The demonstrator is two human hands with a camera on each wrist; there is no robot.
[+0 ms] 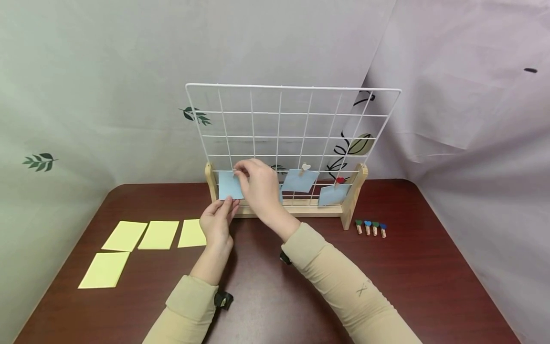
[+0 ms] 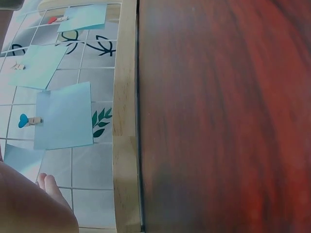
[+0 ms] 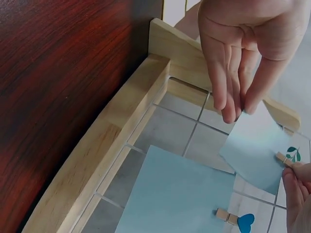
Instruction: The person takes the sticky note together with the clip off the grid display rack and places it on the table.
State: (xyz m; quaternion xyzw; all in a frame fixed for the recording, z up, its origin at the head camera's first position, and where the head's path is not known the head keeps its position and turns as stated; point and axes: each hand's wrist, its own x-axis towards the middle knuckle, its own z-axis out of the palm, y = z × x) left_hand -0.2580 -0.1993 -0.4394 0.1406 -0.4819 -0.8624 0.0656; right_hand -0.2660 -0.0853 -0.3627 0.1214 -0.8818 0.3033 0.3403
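Note:
A white wire grid [image 1: 292,87] stands in a wooden base [image 1: 315,210]. At its lower left, a light blue paper note [image 1: 227,185] lies against the wires. My left hand [image 1: 217,225] pinches the note's lower edge between thumb and fingers. My right hand [image 1: 263,187] holds a small wooden clothespin [image 3: 284,159] at the note's upper edge. Beside it hangs another blue note [image 3: 177,194], under a clothespin with a blue heart [image 3: 245,222]; my right hand mostly hides this note in the head view.
Farther right, two blue notes [image 1: 300,181] [image 1: 333,195] hang from pins with a white heart [image 1: 306,166] and a red heart [image 1: 340,180]. Several heart clothespins [image 1: 367,228] lie right of the base. Several yellow notes [image 1: 158,235] lie at the table's left.

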